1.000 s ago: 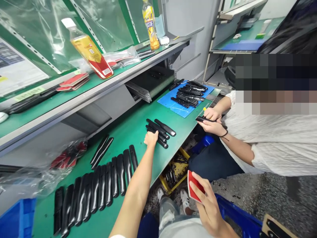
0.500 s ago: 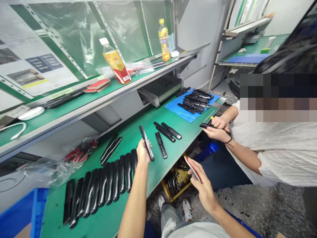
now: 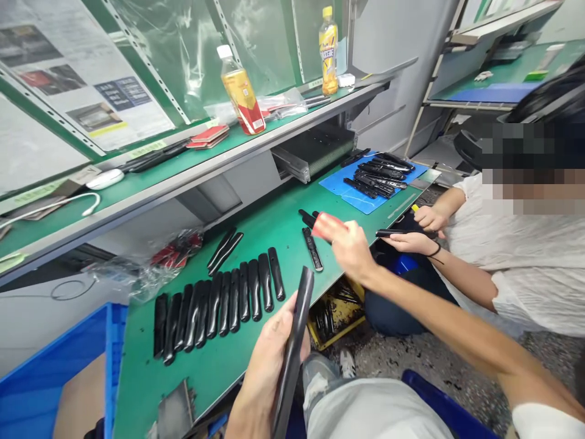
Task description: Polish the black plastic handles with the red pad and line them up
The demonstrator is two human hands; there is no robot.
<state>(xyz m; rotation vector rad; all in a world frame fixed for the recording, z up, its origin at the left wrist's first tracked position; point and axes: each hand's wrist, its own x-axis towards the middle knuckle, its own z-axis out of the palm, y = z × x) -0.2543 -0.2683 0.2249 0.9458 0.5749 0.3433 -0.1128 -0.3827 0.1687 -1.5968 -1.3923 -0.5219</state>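
Note:
My left hand (image 3: 281,338) is closed around a long black plastic shell (image 3: 293,341), slightly curved and tilted upright at the table's front edge. In my right hand (image 3: 354,250) is a flat red pad (image 3: 328,227), smeared by motion, held above the table apart from the shell. Behind the pad, dark shells (image 3: 307,216) are partly hidden. One open-sided black shell (image 3: 312,249) lies just below it, its inner ribs showing. To the left, a row of several black shells (image 3: 212,308) lies side by side, with two more (image 3: 225,250) behind.
A co-worker's hands (image 3: 418,238) hold another black piece at the right. More black parts (image 3: 379,174) lie on a blue mat (image 3: 331,183). A yellow crate (image 3: 340,338) stands below the edge, a blue bin (image 3: 109,366) at left. Bottles (image 3: 244,97) stand on the shelf (image 3: 159,183).
My left hand has drawn the shell back from over the table toward my body. My right hand has swung up and left over the table with the red pad. The view has shifted.

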